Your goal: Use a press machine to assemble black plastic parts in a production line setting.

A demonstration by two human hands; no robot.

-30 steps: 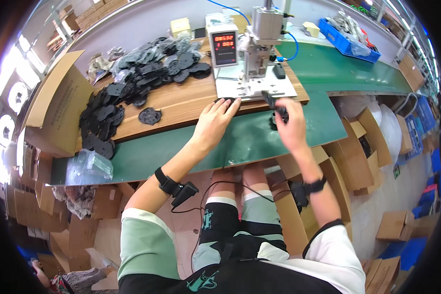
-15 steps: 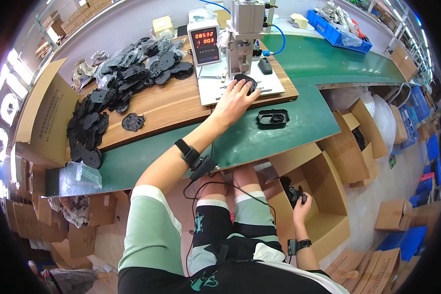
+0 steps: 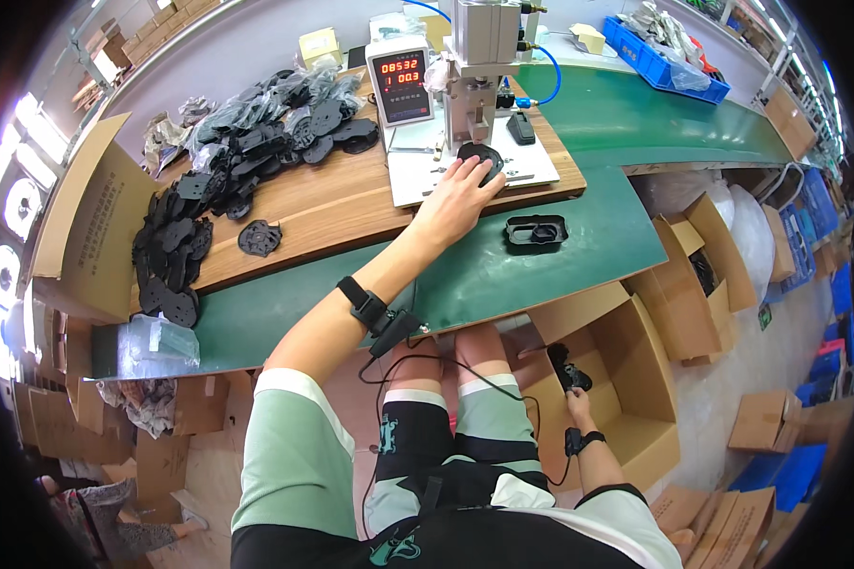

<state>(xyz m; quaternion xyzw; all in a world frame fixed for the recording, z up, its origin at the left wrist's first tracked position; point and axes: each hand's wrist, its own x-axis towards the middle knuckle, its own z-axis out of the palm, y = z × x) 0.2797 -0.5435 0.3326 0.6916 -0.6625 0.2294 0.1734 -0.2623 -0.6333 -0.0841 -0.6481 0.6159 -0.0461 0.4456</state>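
My left hand (image 3: 454, 202) reaches to the press and is closed on a black rounded plastic part (image 3: 481, 158), its fingers over the near edge. That part lies on the white base plate (image 3: 408, 185), under the metal press head (image 3: 471, 100). Low on the right, my right hand (image 3: 579, 406) is inside an open cardboard box (image 3: 647, 384), fingers closed at the edge of a black plastic part (image 3: 573, 378). More black pieces lie beside it in the box; the fingertips are partly hidden. A small black tray (image 3: 535, 234) with a black piece inside sits on the green bench.
Left of the press are a digital counter box (image 3: 401, 85), a heap of black flat parts (image 3: 247, 156) and one single black part (image 3: 259, 238). A tall cardboard box (image 3: 90, 223) stands at the left. A blue crate (image 3: 669, 62) is at the far right; a cable crosses my lap.
My right hand has moved down into the box, taking the black part in toward the other pieces. My left hand stays on the part at the press.
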